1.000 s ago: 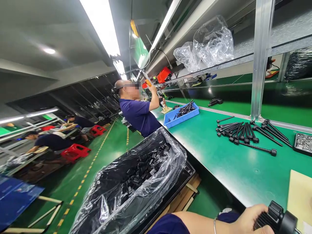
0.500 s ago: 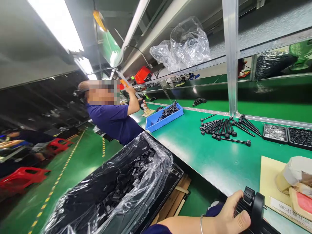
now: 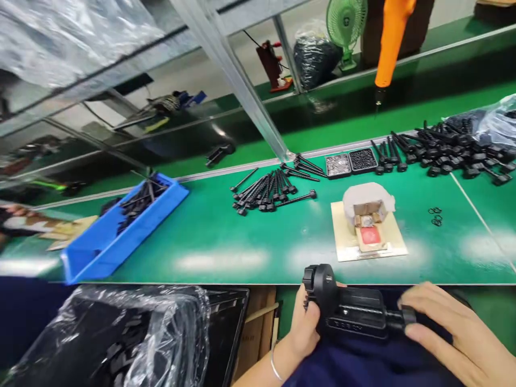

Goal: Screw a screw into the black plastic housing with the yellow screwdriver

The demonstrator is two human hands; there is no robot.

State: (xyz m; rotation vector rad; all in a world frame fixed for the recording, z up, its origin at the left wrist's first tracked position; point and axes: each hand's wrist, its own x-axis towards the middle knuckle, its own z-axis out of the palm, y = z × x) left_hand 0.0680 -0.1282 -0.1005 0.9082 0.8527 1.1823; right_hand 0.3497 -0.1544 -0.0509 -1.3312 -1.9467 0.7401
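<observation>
A black plastic part (image 3: 350,312) with a round knob at its left end lies across my lap, below the green table's front edge (image 3: 201,271). My left hand (image 3: 304,328) grips its left end from underneath. My right hand (image 3: 451,333) rests on its right end, fingers curled over the narrow shaft. On the table right in front stands a small jig (image 3: 367,212) with a white wrap and a red pad, on a beige card (image 3: 346,244).
A pile of black long-stemmed parts (image 3: 268,191) lies mid-table, with a bigger heap (image 3: 451,148) at the right. Two small trays of screws (image 3: 349,162) sit behind the jig. A blue bin (image 3: 121,226) is at the left, a plastic-lined black crate (image 3: 105,338) below it. An orange screwdriver (image 3: 389,40) hangs overhead.
The view has swung right, from the co-worker and aisle to the bench in front. My right hand has come into view on the black part; my left hand still holds it.
</observation>
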